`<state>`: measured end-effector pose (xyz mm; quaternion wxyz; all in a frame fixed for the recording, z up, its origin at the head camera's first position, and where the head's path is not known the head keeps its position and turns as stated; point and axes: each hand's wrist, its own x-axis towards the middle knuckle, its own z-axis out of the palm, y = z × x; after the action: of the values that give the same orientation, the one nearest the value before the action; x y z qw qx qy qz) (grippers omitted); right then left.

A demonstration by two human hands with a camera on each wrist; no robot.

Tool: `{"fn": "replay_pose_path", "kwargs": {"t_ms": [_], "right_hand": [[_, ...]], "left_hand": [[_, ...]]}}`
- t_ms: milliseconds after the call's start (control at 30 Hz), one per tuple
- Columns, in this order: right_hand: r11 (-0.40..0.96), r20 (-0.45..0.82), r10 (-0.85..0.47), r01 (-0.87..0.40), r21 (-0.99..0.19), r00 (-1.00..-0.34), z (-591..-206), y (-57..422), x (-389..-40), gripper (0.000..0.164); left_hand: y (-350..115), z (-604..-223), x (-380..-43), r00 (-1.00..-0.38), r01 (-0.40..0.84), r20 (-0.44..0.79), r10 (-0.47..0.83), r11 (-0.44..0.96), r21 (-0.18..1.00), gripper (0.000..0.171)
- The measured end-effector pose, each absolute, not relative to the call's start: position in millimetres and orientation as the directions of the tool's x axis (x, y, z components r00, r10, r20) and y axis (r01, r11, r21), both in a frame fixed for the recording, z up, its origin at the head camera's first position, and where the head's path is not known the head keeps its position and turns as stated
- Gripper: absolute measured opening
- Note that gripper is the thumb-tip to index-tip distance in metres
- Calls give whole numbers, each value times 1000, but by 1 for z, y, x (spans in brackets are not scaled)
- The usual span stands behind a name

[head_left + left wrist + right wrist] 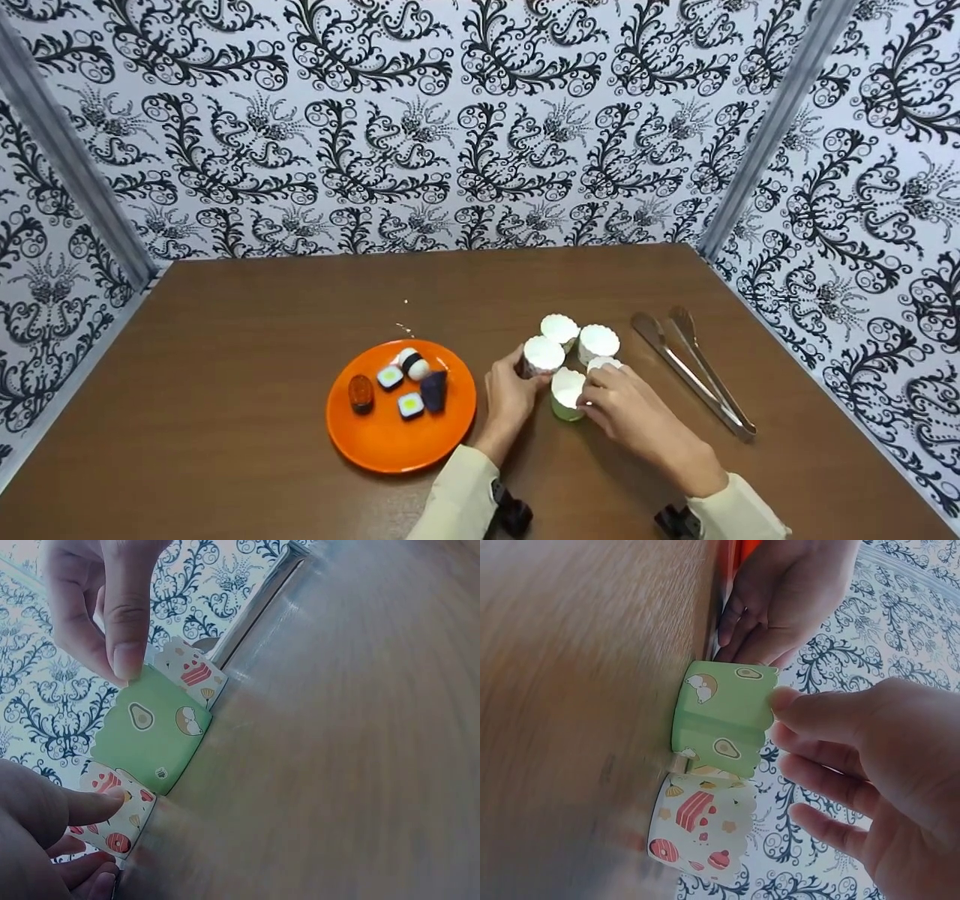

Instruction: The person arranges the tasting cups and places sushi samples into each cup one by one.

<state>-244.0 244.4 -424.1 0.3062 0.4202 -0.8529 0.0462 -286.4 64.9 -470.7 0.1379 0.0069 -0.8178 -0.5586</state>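
Several paper baking cups stand in a close cluster on the table. My left hand (511, 394) holds a white cup with printed sweets (135, 817), its thumb against the printed side. Just in front of that one is a green avocado-print cup (567, 390). At the rim of the green cup, my right hand (634, 409) pinches the edge between thumb and fingers, as the right wrist view shows. Another white printed cup (697, 825) stands beside the green one, partly covered by the right hand in the head view. Two more cups, a back one (559, 330) and a right one (598, 343), complete the group.
An orange plate (375, 450) with several sushi pieces (411, 406) lies left of my left hand. Metal tongs (697, 375) rest to the right of the cups, spread apart. Small white crumbs (405, 328) dot the table behind the plate. Patterned walls (480, 150) enclose the table.
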Motion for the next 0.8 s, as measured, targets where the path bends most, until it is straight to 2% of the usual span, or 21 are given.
{"fn": "replay_pose_path", "kwargs": {"t_ms": [200,567,800], "right_hand": [[615,591,-687,-772,164,-422,-425,245,-244,23],[594,598,-696,-786,170,-397,-427,245,-245,20],[603,651,-658,-782,156,-378,-425,246,-247,22]], "left_hand": [[65,-470,-287,-964,140,211,-160,369,919,60],[64,-469,-285,-967,117,190,-168,369,922,61],[58,-461,-284,-982,50,118,-146,404,914,66]]}}
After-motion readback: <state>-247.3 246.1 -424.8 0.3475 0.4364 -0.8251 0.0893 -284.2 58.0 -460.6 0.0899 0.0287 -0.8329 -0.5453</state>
